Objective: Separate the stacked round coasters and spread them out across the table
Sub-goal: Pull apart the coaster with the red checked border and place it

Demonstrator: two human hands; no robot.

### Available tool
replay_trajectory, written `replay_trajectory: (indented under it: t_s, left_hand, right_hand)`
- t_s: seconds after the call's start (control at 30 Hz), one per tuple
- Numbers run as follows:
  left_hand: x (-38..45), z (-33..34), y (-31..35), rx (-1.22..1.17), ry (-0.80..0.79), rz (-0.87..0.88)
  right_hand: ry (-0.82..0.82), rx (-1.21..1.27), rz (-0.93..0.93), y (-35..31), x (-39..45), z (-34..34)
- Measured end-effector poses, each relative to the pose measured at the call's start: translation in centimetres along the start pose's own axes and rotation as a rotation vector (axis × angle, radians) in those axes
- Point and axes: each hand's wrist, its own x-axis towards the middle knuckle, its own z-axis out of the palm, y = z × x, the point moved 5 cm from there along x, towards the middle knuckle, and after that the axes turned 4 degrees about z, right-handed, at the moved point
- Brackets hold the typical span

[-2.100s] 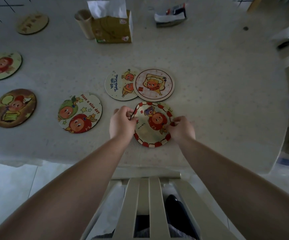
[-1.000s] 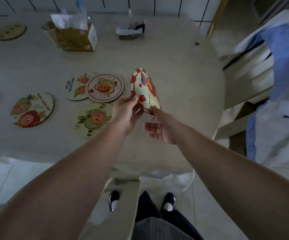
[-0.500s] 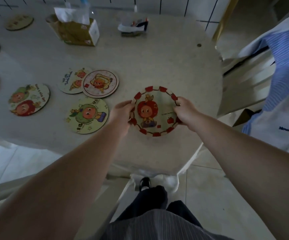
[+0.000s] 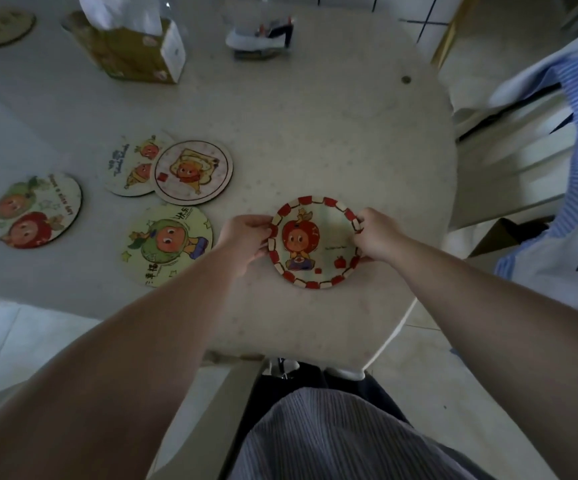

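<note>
Coaster [image 4: 316, 242] is sitting between our hands; we are pinching its edges with left hand [image 4: 244, 237] and right hand [image 4: 377, 233].

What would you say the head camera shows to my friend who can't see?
Two hands, left hand and right hand, hold a red-bordered coaster by its edges over a pale table. Four other cartoon coasters lie to the left.

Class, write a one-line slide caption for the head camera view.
Both hands, left and right, hold the red-bordered coaster by its edges over the table, right of the green-character coaster.
</note>
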Motion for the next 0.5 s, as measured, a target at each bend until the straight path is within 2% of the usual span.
replay_trajectory:
  t_s: [0.23,0.5]
  left_hand:
    - [0.3,1.0,-1.2,0.172,0.008,-0.008]
    - [-0.6,0.8,-1.3,0.318,0.070,0.024]
  right_hand:
    - [-0.201,-0.093,0.084,1.2,-0.1,0.4]
    - [-0.278,-0.212,0.046,1.4,0.4,0.1]
